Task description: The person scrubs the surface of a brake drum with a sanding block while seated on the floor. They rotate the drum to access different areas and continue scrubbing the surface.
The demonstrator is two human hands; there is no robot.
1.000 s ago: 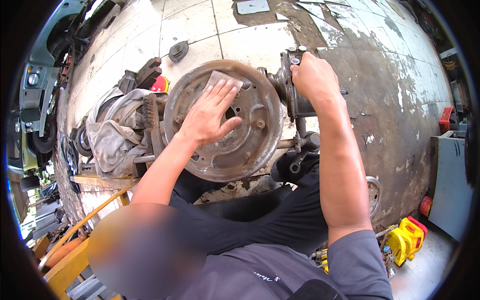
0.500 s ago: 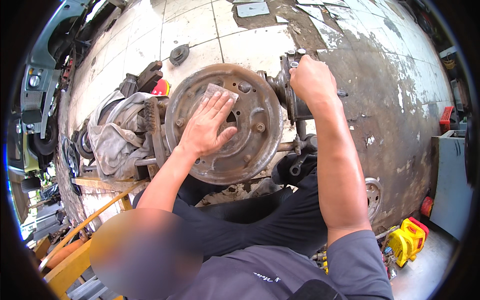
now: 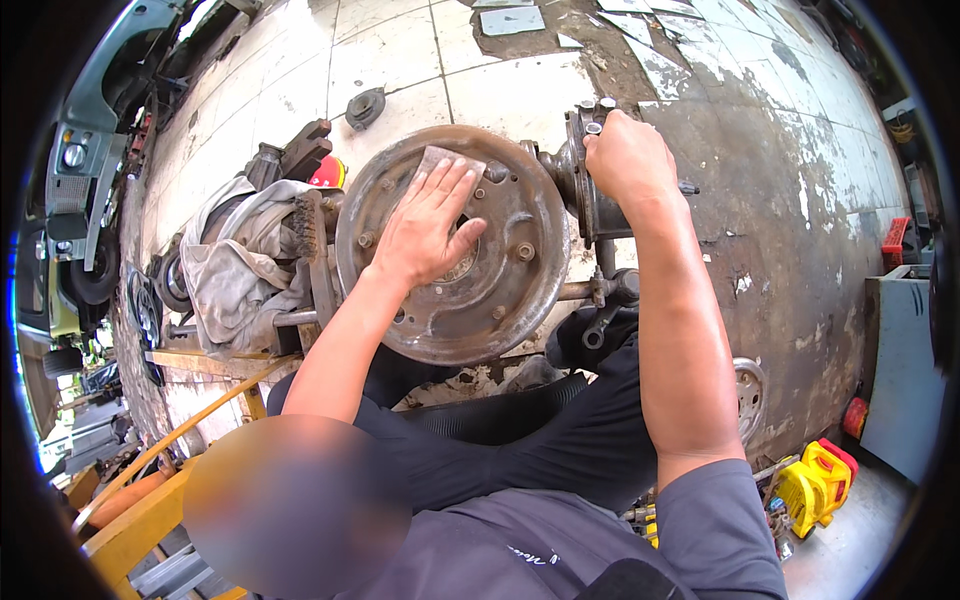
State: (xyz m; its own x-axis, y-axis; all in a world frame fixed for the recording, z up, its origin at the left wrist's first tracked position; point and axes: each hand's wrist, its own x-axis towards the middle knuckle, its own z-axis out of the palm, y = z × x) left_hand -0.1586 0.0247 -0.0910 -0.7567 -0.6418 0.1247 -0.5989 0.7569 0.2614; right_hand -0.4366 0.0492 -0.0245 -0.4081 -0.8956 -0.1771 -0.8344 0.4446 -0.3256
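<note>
My left hand (image 3: 430,232) lies flat, fingers stretched out, pressing a worn, brownish sheet that looks like sandpaper (image 3: 440,153) against a round, rusty brake backing plate (image 3: 530,285). Bolts and holes dot the plate's face. To its right, my right hand (image 3: 630,155) is curled over the top of a dark, greasy metal housing (image 3: 597,210) with bolts standing from its rim. Its fingertips are partly hidden, but they close around the housing's edge. The plate stands tilted in front of my knees.
At left, a grey rag (image 3: 240,275) drapes over metal parts, beside a wire brush (image 3: 308,228). A small round metal part (image 3: 365,108) lies on the tiles beyond. A yellow plastic case (image 3: 815,485) and a grey cabinet (image 3: 898,350) stand at right; a yellow wooden frame (image 3: 140,530) is lower left.
My left hand and the sheet have slid slightly away from me, up the plate. The right hand keeps its place on the housing. The whole view has shifted a little.
</note>
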